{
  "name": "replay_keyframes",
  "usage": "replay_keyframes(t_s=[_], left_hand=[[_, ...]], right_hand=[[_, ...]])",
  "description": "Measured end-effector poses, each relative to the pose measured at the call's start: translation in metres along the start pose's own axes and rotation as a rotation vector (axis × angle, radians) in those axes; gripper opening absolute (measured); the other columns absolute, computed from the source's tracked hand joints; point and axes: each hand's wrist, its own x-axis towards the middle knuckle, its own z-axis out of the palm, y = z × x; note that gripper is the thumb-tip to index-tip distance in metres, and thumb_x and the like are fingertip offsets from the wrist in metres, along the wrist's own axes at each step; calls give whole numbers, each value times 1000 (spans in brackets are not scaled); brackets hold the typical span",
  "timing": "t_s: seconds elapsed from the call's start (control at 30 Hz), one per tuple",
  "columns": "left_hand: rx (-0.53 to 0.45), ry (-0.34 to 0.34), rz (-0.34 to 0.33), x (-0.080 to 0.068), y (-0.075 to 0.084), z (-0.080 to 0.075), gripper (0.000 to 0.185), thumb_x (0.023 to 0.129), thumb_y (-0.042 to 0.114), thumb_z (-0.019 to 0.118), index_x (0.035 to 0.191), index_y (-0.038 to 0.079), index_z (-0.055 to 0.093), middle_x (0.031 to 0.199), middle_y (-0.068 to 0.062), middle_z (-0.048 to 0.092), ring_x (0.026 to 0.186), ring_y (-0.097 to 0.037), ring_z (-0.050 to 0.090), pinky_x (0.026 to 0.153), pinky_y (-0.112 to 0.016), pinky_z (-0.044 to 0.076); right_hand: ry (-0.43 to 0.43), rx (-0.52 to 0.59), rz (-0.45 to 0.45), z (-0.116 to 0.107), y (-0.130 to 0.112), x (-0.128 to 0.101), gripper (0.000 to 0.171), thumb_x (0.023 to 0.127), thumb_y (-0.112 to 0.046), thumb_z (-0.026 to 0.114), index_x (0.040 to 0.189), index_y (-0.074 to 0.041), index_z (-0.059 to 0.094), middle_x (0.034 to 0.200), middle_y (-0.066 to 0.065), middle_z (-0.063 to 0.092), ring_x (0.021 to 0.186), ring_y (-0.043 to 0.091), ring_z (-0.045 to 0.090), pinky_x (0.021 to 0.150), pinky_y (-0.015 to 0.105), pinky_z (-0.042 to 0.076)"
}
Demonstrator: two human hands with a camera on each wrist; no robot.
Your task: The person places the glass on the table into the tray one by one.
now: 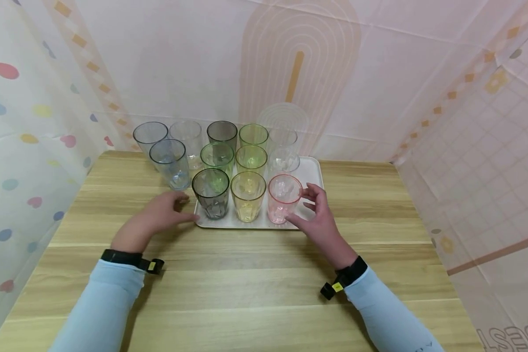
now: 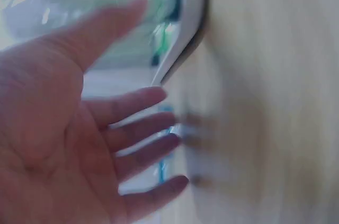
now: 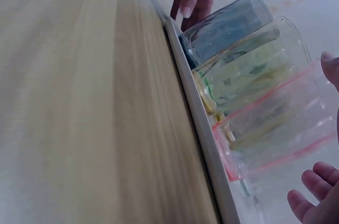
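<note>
Fingers of my right hand (image 1: 319, 215) spread loosely beside one pink clear plastic tumbler (image 1: 283, 198) at near right of one white rectangular tray (image 1: 311, 171), left hand (image 1: 160, 215) open at its left edge, nine tumblers on tray, three on wooden table (image 1: 246, 283).

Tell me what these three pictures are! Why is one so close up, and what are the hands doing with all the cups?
A person wears three small cameras. The big picture comes from one on the head, looking down. The two close-up pictures come from cameras on the wrists, so everything looks huge and tipped sideways.

On the wooden table lies a white tray with colourful see-through cups in rows; a few more cups stand beside it.

The left hand is open at the tray's left edge, next to the dark grey cup. The right hand is open around the pink cup, fingers spread. Nothing is gripped at this moment.
</note>
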Motion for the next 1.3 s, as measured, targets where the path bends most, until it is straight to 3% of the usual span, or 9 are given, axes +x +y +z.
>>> replay_keyframes(t_s=[0.1,0.2,0.3,0.37,0.57,0.7,0.8,0.97,1.3], left_hand=[[-36,108,-146,-5,-11,-16,73,101,56,78,134,-7,65,130,-29,68,116,-45,64,97,-61,55],[-167,280,-241,1,-21,-21,87,101,64,74,149,-6,52,143,-31,58,127,-46,58,101,-63,53],[-325,424,-224,15,-27,-17,110,96,65,79,167,-2,28,163,-30,41,148,-48,45,117,-66,45],[-401,483,-195,23,-27,-13,115,93,62,83,170,3,23,168,-24,37,155,-44,40,124,-63,41],[-470,587,-157,36,-23,-6,99,95,55,84,165,5,35,164,-17,44,150,-37,45,124,-56,43],[-473,607,-181,36,-24,-5,93,95,54,86,162,8,40,160,-12,49,145,-30,50,119,-46,52],[-477,627,-190,27,-23,-4,88,93,50,88,158,9,45,153,-7,52,140,-24,52,111,-33,57],[-457,607,-151,-9,-19,-7,78,95,39,90,152,7,49,145,-4,56,132,-17,54,98,-14,56],[-347,417,-3,-83,-8,0,76,93,18,94,154,4,52,149,-14,59,126,-6,55,94,-5,51]], right_hand=[[10,-2,16,-6,2,-9,94,90,-6,93,163,-8,34,154,20,51,146,37,48,123,58,41],[12,6,25,-11,4,-17,92,91,-5,91,163,-6,33,156,23,48,147,38,47,123,60,41],[4,10,30,-12,7,-23,91,92,-4,90,163,-3,33,157,25,47,148,37,47,123,61,41],[1,17,32,-12,8,-26,90,92,-3,90,162,-1,33,157,27,47,148,39,47,123,62,41],[4,15,33,-11,8,-30,89,91,-1,90,161,-4,35,157,31,46,148,40,48,124,63,41],[20,9,23,-13,9,-32,89,91,1,90,160,-3,34,156,31,47,148,40,49,124,62,42],[29,12,11,-15,10,-33,90,90,3,89,160,1,33,156,32,47,147,40,49,123,62,41],[34,14,0,-18,11,-38,91,89,3,90,160,4,33,156,32,46,148,39,48,123,61,42],[-28,54,23,-14,11,-60,82,91,-2,89,157,0,39,155,32,48,148,45,47,124,65,40]])
